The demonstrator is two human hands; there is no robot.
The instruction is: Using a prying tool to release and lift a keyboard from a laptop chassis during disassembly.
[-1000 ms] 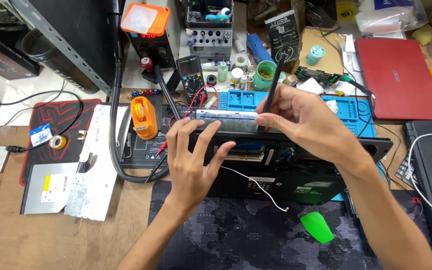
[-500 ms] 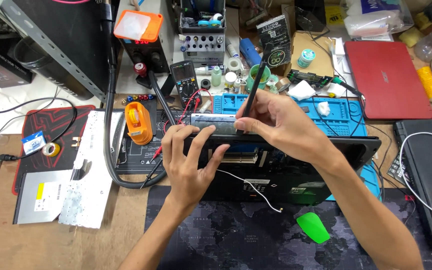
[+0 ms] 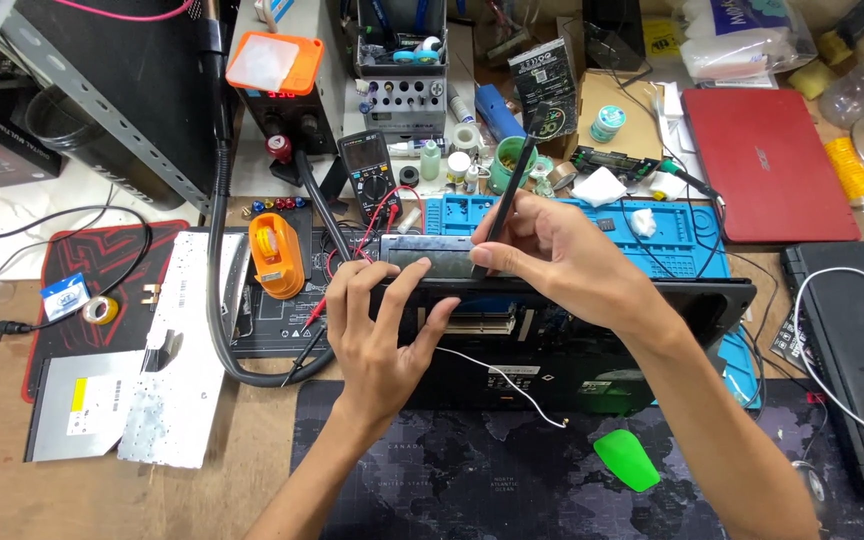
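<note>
A black opened laptop base (image 3: 642, 335) lies across the dark desk mat (image 3: 472, 470). On its back edge rests a long grey battery pack (image 3: 422, 252). My left hand (image 3: 377, 335) lies flat on the base with its fingertips against the battery's front side. My right hand (image 3: 552, 260) grips a thin black pry tool (image 3: 507, 195), held upright with its tip at the battery's right end. A thin white wire (image 3: 507, 385) trails from the base onto the mat.
A green pick (image 3: 627, 458) lies on the mat. A blue work mat (image 3: 642, 225), a red laptop (image 3: 767, 165), a multimeter (image 3: 370, 172), an orange tape dispenser (image 3: 275, 255), a white keyboard panel (image 3: 177, 350) and an optical drive (image 3: 77, 405) surround the base.
The view has shifted slightly. My right hand has tilted the pry tool more upright at the battery's right end. My left hand stays on the base by the battery.
</note>
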